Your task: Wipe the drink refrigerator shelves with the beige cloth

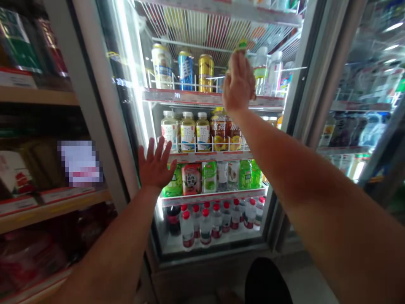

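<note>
My right hand (239, 80) reaches to the upper shelf of the lit drinks fridge, its fingers close together and turned upward. A green-capped bottle (242, 43) shows just above the fingertips; the hand hides most of it and appears closed round it. My left hand (155, 164) is raised with its fingers spread, in front of the fridge's left side, and holds nothing. On the upper shelf, left of my right hand, stand a gold can (206, 72), a blue can (185, 70) and a larger white can (161, 63). Tea bottles (187, 131) line the shelf below.
Green and red drink packs (191, 179) fill a lower shelf; several red-capped water bottles (205, 228) stand at the bottom. The fridge's metal frame (311, 101) runs down the right side. At left are wooden shelves (57, 205) with packaged goods, and further fridge shelves (360, 105) are at right.
</note>
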Demonstrator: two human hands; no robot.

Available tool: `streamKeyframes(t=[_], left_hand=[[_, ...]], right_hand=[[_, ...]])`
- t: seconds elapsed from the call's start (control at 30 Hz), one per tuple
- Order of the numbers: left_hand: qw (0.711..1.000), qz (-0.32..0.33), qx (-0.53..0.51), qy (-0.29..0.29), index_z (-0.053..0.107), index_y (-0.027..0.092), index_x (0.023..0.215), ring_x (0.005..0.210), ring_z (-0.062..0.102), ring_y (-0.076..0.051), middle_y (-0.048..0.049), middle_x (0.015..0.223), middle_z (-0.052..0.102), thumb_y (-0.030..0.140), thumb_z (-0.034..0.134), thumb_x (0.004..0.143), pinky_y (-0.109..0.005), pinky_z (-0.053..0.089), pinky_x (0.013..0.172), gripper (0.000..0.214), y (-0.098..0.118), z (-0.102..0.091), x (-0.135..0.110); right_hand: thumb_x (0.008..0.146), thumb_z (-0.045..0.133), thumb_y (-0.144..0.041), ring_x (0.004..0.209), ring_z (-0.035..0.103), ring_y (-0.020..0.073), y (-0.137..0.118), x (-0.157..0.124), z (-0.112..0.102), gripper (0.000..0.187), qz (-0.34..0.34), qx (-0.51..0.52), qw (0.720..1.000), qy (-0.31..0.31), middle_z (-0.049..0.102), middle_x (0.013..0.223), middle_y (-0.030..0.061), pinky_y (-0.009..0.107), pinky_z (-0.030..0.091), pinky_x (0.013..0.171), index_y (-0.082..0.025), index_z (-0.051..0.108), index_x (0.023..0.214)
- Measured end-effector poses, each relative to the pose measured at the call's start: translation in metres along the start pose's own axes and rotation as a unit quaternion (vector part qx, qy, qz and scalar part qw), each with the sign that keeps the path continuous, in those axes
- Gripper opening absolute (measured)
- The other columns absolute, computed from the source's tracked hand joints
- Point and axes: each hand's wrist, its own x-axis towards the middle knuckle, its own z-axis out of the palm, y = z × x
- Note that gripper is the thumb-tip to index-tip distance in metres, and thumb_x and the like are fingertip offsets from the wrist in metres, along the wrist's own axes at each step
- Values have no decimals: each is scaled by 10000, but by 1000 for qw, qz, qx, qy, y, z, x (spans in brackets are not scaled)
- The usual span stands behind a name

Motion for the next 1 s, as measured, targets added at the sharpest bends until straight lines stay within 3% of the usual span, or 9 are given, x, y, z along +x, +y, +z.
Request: streamKeyframes(t=[0.07,0.17,0.27,0.37,0.47,0.57,0.7,0.83,1.0], left_hand=[[1000,-15,-13,-16,331,259,1621,1583,69,-282,-42,1675,258,488,476,1034,-538,-41,1296,647,0,0,1],[999,-34,-16,-32,370,228,1601,1584,52,-280,-35,1680,249,504,444,1031,-534,-62,1292,637,1,0,1],[999,-32,-10,-39,364,220,1604,1584,40,-286,-40,1681,239,500,447,1031,-538,-70,1290,643,1,0,1],[999,-30,-19,-41,349,232,1613,1582,34,-293,-39,1683,236,495,457,1029,-532,-86,1288,651,2,-1,1],[998,-35,-20,-43,356,244,1614,1582,51,-297,-43,1677,257,489,465,1019,-538,-71,1289,652,3,-2,3],[998,-42,-26,-46,370,240,1610,1579,69,-316,-65,1670,276,491,471,1009,-556,-54,1286,659,3,-3,4],[998,-32,-9,-47,371,230,1609,1581,90,-316,-70,1673,270,502,453,1019,-549,-27,1287,655,4,-7,0],[999,-36,-3,-27,447,266,1561,1553,207,-328,-47,1649,333,510,458,1033,-537,62,1286,582,4,-17,11],[999,-36,22,33,415,177,1580,1540,202,-327,-64,1670,257,425,506,1030,-545,112,1260,610,-1,-34,91]], right_hand=[[988,283,-254,1560,240,157,-24,-14,5,586,-63,-8,997,-52,350,1644,-77,379,161,1335,-260,422,1557],[1005,237,-236,1579,217,201,-44,-46,3,598,-208,2,967,-148,317,1663,-57,445,151,1332,-226,382,1585],[1012,268,-235,1589,188,192,-41,-70,-5,580,-335,32,908,-248,320,1662,-65,467,116,1336,-252,383,1580],[1014,316,-236,1585,203,158,-21,-68,-15,572,-390,25,871,-298,325,1657,-85,489,116,1338,-307,368,1580],[1024,324,-265,1576,230,173,4,-45,-23,554,-316,-6,920,-231,340,1650,-88,495,145,1331,-316,384,1572],[1020,275,-243,1546,285,183,26,-22,-23,559,-132,-36,989,-54,384,1633,-30,443,181,1319,-231,428,1557],[939,302,-179,1500,345,211,40,-12,-15,596,58,-15,995,85,452,1585,46,458,217,1296,-134,500,1499],[913,359,-184,1474,369,217,39,-17,-10,578,47,12,994,93,478,1562,34,469,215,1288,-167,532,1464],[927,393,-207,1467,366,206,39,-21,-14,559,5,-8,997,75,467,1575,13,466,257,1273,-213,531,1469]])
